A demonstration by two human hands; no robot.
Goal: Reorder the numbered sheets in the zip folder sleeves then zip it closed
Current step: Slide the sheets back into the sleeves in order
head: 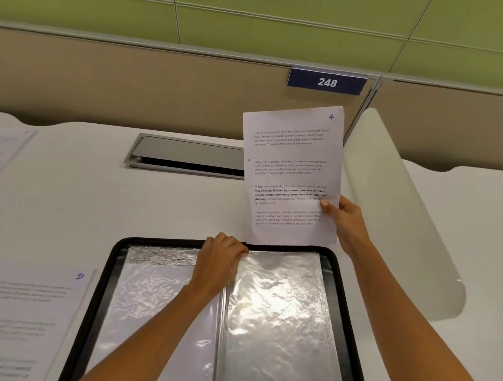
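Sheet 4 [289,175], pinched by the right grip [345,222], should go in squarely, bottom edge level, while the left grip [219,262] pinches the right sleeve [278,309] open at its top.

A single head-worn wide-angle camera looked forward and down, close over the surface [67,196], facing the partition [133,86] behind it.

White sheet [291,175] bears black print and a blue 4; black-edged folder [339,272] holds shiny clear sleeves [275,309]; bench [67,193] white.
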